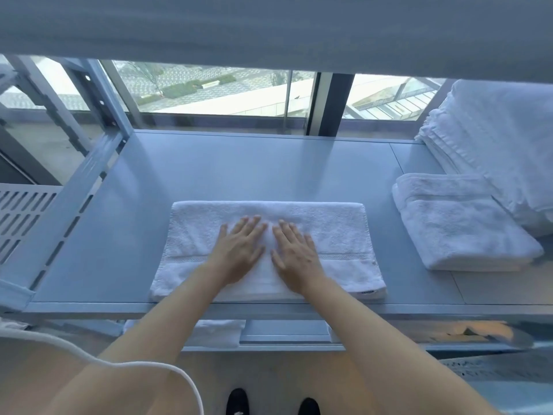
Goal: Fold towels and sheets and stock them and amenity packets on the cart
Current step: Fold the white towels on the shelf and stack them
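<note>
A white towel (338, 235), folded into a long rectangle, lies flat at the front of the grey cart shelf (239, 169). My left hand (241, 250) and my right hand (294, 256) rest side by side, palms down with fingers spread, on the towel's middle. Neither hand grips anything. To the right sits one folded white towel (457, 226). Behind it, at the far right, stands a tall stack of folded white towels (490, 139).
The shelf's slotted metal upright (89, 163) rises at the left. A shelf overhead (269, 25) covers the top of the view. A lower shelf holds white linen (215, 332). A window (215, 88) is behind the cart. My shoes (238, 401) show on the floor.
</note>
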